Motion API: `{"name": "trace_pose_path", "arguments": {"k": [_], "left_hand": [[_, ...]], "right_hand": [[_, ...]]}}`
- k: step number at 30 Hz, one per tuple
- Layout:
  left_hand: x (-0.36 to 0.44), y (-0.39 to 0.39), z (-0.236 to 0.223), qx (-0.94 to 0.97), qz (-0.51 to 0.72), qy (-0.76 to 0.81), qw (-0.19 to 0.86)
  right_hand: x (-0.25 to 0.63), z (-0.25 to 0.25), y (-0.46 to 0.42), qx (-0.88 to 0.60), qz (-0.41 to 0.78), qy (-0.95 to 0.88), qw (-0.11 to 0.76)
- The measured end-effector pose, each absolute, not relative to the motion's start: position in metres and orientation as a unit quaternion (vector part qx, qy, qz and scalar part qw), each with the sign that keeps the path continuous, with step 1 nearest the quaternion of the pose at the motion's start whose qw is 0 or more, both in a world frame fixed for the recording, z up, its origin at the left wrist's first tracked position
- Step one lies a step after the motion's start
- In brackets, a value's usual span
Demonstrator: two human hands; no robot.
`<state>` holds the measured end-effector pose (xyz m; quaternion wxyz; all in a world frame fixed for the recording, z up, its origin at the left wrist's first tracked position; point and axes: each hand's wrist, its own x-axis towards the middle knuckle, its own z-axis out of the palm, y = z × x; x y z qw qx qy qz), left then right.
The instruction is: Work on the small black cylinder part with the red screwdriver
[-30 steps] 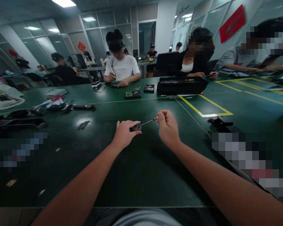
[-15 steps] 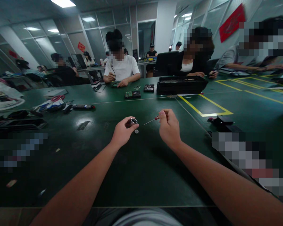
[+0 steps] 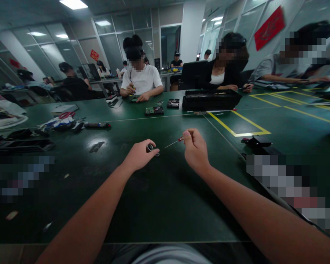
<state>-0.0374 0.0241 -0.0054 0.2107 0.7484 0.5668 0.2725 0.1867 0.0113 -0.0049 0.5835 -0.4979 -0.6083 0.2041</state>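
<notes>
My left hand (image 3: 139,155) is closed round a small dark cylinder with a metal rim (image 3: 150,147), held low over the green table (image 3: 159,198). A small metal ring (image 3: 157,154) lies on the table right beside that hand's fingertips. My right hand (image 3: 195,148) pinches a thin screwdriver with a red handle (image 3: 173,142). Its metal shaft points left toward the cylinder, with the tip a short way from it.
Across the table people sit at work near a black tray (image 3: 211,99) and circuit boards (image 3: 154,110). Tools and red-handled scissors (image 3: 66,121) lie at the left. A dark device (image 3: 257,142) lies at the right beside yellow floor-style tape lines (image 3: 244,124).
The screwdriver tip was in the cylinder a second ago, then came out, and a small ring appeared on the table. My left hand has since lowered the cylinder down beside the ring.
</notes>
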Motion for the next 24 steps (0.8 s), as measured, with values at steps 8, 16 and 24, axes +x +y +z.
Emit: {"name": "trace_pose_path", "arguments": {"k": [8, 16, 24], "left_hand": [[-0.031, 0.02, -0.014, 0.817, 0.12, 0.556, 0.096], [-0.03, 0.019, -0.012, 0.806, 0.124, 0.566, 0.123], [-0.049, 0.014, 0.005, 0.722, 0.264, 0.601, 0.218]], "right_hand": [[0.185, -0.005, 0.011, -0.5, 0.215, -0.611, 0.575], [0.185, -0.007, 0.013, -0.492, 0.219, -0.614, 0.578], [0.186, -0.006, 0.011, -0.493, 0.232, -0.616, 0.569]]}}
